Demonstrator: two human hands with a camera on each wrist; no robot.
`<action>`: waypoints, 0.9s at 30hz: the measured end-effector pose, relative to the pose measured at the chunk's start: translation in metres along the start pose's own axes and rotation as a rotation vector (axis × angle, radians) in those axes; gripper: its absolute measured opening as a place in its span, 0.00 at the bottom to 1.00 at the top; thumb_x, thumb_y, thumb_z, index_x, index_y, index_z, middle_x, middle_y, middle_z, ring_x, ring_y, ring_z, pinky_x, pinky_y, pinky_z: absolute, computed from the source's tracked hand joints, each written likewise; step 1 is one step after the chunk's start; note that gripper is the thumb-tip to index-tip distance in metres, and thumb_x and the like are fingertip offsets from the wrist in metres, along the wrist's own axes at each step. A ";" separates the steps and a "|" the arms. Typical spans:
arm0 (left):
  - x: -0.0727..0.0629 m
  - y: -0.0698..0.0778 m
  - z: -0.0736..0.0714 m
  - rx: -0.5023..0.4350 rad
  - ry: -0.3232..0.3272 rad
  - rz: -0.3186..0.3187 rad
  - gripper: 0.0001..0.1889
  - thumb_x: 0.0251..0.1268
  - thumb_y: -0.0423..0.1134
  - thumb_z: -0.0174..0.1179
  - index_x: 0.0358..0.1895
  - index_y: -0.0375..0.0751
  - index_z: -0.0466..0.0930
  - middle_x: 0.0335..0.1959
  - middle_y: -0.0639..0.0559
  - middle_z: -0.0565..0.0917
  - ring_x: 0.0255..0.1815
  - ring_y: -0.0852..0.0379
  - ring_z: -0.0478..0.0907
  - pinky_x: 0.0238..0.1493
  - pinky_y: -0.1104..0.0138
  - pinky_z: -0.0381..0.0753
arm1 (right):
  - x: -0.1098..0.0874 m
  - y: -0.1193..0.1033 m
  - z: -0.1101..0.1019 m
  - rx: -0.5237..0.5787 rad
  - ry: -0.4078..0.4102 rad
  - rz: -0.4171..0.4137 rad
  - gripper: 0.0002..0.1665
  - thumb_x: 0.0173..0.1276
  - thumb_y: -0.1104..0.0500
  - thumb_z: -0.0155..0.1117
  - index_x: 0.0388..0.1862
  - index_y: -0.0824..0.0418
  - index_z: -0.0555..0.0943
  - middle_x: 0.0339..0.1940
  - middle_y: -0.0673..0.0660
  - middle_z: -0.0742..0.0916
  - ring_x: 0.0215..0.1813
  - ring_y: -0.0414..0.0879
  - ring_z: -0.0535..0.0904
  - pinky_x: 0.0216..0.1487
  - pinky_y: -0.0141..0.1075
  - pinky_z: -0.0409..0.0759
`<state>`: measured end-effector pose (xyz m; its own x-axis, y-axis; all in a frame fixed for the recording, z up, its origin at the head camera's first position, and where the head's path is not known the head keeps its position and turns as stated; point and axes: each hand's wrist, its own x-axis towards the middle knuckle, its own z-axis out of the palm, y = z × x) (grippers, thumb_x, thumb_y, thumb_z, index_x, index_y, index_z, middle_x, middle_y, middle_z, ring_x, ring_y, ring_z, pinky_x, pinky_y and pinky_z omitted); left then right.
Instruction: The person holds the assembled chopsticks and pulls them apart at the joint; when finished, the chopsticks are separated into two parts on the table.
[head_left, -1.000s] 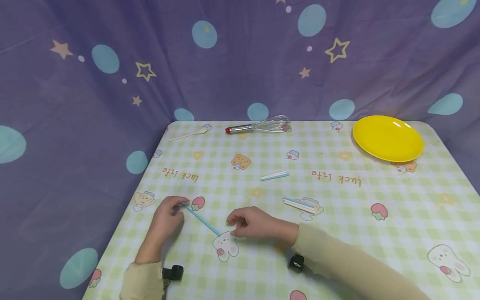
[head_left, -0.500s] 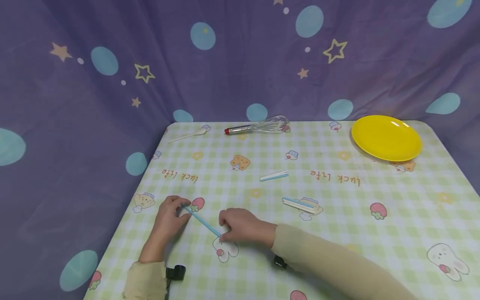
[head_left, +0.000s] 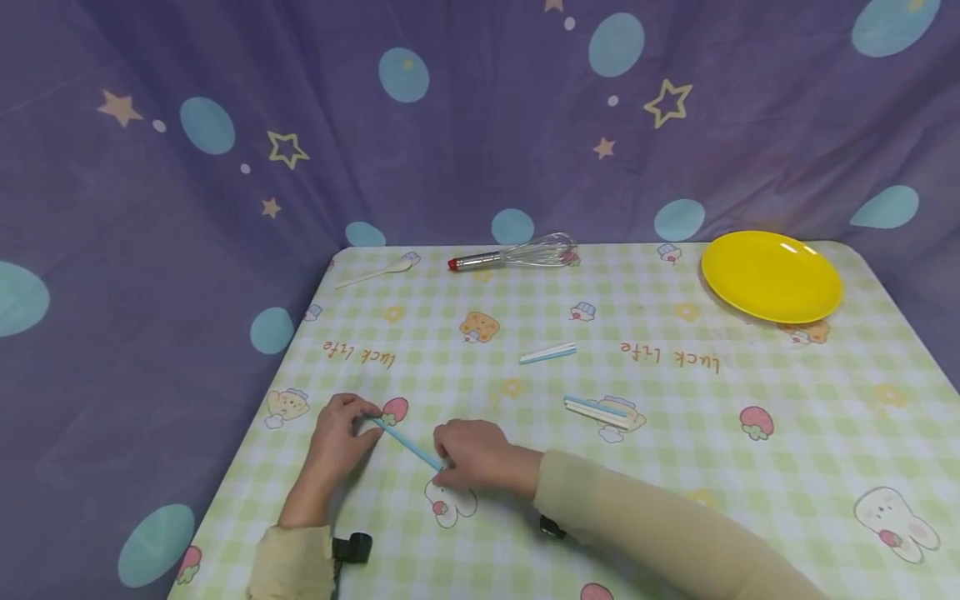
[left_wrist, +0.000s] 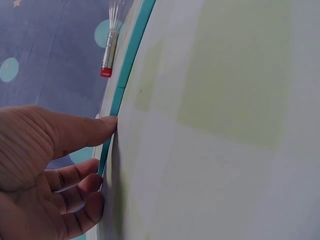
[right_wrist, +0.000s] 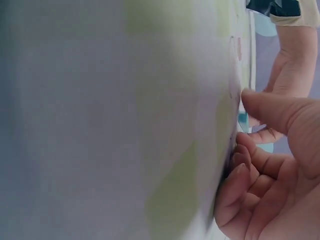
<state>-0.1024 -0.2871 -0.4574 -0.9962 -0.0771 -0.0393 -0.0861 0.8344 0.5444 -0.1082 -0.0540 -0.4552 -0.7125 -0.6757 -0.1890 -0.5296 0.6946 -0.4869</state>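
Note:
A thin light-blue stick [head_left: 408,445] lies slantwise on the checked tablecloth near the front left. My left hand [head_left: 341,437] pinches its far left end between thumb and fingers. At the near right end, my right hand [head_left: 474,454] grips it with thumb and fingertips, which cover that tip. Seams cross the blue stick [left_wrist: 131,55] in the left wrist view, where the thumb presses its edge. Between the right thumb and fingers, a small bit of the blue stick [right_wrist: 243,118] shows in the right wrist view.
Short white and blue sticks [head_left: 548,353] lie mid-table, with another white and blue group [head_left: 597,412] nearer, right of the right hand. Along the back are a pale spoon [head_left: 390,268], a red-ended whisk [head_left: 480,260] and a yellow plate [head_left: 772,279]. A purple curtain [head_left: 450,150] hangs behind.
My right hand has moved left onto the near end of the blue stick and taken hold of it. The left hand stays at the far end, its thumb shifted slightly right.

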 end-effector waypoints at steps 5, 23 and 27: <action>0.001 -0.001 0.002 0.000 0.012 0.010 0.09 0.55 0.30 0.68 0.40 0.36 0.83 0.54 0.36 0.71 0.54 0.39 0.66 0.56 0.47 0.65 | 0.003 -0.001 0.001 -0.011 0.023 0.006 0.16 0.64 0.50 0.70 0.26 0.50 0.72 0.23 0.44 0.73 0.25 0.38 0.68 0.26 0.31 0.66; 0.003 0.010 -0.004 0.134 -0.004 0.078 0.06 0.50 0.32 0.73 0.31 0.45 0.86 0.41 0.43 0.77 0.45 0.42 0.70 0.47 0.50 0.68 | -0.005 0.013 -0.009 0.333 0.041 0.094 0.10 0.65 0.61 0.64 0.25 0.53 0.75 0.21 0.46 0.77 0.25 0.39 0.71 0.29 0.29 0.70; 0.001 0.014 -0.003 0.105 -0.025 0.133 0.06 0.50 0.34 0.74 0.31 0.45 0.87 0.39 0.46 0.79 0.45 0.44 0.71 0.47 0.52 0.69 | -0.007 0.023 -0.009 0.382 0.090 0.104 0.08 0.65 0.60 0.64 0.27 0.52 0.75 0.22 0.46 0.78 0.25 0.39 0.71 0.29 0.30 0.71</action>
<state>-0.1040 -0.2771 -0.4475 -0.9987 0.0501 0.0058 0.0472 0.8887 0.4560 -0.1194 -0.0308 -0.4568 -0.7998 -0.5704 -0.1869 -0.2555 0.6053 -0.7539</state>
